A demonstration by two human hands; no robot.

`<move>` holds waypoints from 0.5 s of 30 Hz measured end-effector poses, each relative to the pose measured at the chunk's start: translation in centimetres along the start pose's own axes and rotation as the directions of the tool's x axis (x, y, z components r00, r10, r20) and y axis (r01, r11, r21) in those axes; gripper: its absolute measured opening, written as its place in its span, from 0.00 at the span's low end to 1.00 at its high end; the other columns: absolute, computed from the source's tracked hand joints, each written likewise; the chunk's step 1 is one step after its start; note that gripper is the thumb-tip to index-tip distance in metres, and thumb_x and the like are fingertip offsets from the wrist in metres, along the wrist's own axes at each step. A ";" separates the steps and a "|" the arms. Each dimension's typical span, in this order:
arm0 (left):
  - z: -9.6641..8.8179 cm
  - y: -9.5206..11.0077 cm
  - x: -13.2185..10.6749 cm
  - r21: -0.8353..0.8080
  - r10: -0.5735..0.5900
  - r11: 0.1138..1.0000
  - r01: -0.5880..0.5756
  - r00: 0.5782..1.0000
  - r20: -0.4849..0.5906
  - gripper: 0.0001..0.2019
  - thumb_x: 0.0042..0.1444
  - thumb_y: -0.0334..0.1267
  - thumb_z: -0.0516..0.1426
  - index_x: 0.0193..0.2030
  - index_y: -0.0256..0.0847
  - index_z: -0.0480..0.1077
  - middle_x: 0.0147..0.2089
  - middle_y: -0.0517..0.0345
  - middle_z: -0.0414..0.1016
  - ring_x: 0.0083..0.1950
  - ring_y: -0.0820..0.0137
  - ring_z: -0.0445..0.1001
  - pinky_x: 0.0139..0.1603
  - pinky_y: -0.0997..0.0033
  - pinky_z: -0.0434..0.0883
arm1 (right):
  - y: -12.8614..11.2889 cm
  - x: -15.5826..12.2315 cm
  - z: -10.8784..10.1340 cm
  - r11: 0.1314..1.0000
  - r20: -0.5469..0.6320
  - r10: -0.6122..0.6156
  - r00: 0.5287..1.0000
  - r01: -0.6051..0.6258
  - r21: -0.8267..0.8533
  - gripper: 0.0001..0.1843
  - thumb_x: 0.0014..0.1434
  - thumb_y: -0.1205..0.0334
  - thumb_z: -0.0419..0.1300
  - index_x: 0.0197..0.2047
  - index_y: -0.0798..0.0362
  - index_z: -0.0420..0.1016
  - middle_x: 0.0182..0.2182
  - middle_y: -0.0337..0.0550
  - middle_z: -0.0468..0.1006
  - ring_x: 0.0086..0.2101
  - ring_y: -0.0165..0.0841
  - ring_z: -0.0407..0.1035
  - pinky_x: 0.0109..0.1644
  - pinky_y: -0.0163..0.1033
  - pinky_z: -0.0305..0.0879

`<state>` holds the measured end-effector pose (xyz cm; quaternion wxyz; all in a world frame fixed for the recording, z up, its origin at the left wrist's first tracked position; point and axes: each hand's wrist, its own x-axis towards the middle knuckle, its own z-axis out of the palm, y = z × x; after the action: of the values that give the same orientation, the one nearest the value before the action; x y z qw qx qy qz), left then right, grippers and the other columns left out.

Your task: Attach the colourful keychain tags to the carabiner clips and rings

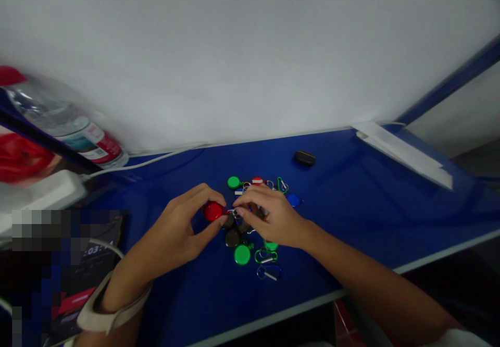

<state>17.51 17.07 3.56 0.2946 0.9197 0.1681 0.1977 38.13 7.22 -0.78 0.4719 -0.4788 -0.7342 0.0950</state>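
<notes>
**Two hands at a heap of key tags on a blue bench.** The left hand (176, 230) is closed around a red round key tag (213, 211), held between thumb and fingers. The fingertips (239, 205) of the right hand (271, 217) meet a small metal ring (233, 212) at the tag's stem, though whether they grip it cannot be told. A beige wrist strap (114, 310) circles the left wrist.

Directly beneath and around the hands lies a loose heap of tags and clips. It includes dark brown round tags (232, 238), a green round tag (242, 255), another green round tag (233, 182), a red-and-white tag (257, 181), and a blue tag (293, 200). Green carabiner clips (266, 256) and a blue carabiner clip (269, 272) lie at its near edge.

The blue bench (351, 180) carries a small black oval case (304, 158) beyond the heap. A white cable (150, 162) runs along its far edge. To the left are a plastic water bottle (66, 123) with a red cap and a red plastic bag (21, 157). A dark device with a lit time display (96, 250) sits at lower left, partly obscured. A white wall (234, 50) rises behind.
</notes>
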 end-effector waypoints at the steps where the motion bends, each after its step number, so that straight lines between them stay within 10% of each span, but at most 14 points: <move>1: 0.1 0.1 0.0 -0.011 -0.012 1.000 0.012 1.000 0.013 0.04 0.64 0.33 0.59 0.45 0.42 0.70 0.42 0.61 0.74 0.42 0.73 0.73 0.44 0.72 0.70 | 0.0 0.0 0.1 0.999 -0.007 -0.012 1.000 0.012 -0.029 0.03 0.67 0.69 0.60 0.42 0.57 0.76 0.32 0.42 0.77 0.33 0.31 0.71 0.40 0.38 0.67; 15: 1.1 0.8 0.4 -0.108 -0.009 0.994 0.020 0.995 0.100 0.04 0.69 0.32 0.52 0.44 0.42 0.67 0.38 0.63 0.72 0.38 0.75 0.70 0.42 0.75 0.66 | -0.3 -0.1 -0.3 0.913 -0.016 -0.241 0.970 0.221 -0.343 0.08 0.69 0.72 0.56 0.41 0.58 0.77 0.34 0.46 0.78 0.35 0.32 0.71 0.41 0.41 0.65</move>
<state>18.57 16.09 3.31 0.3535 0.9098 0.1488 0.1586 38.19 6.86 -0.45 0.4114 -0.4652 -0.7770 -0.1028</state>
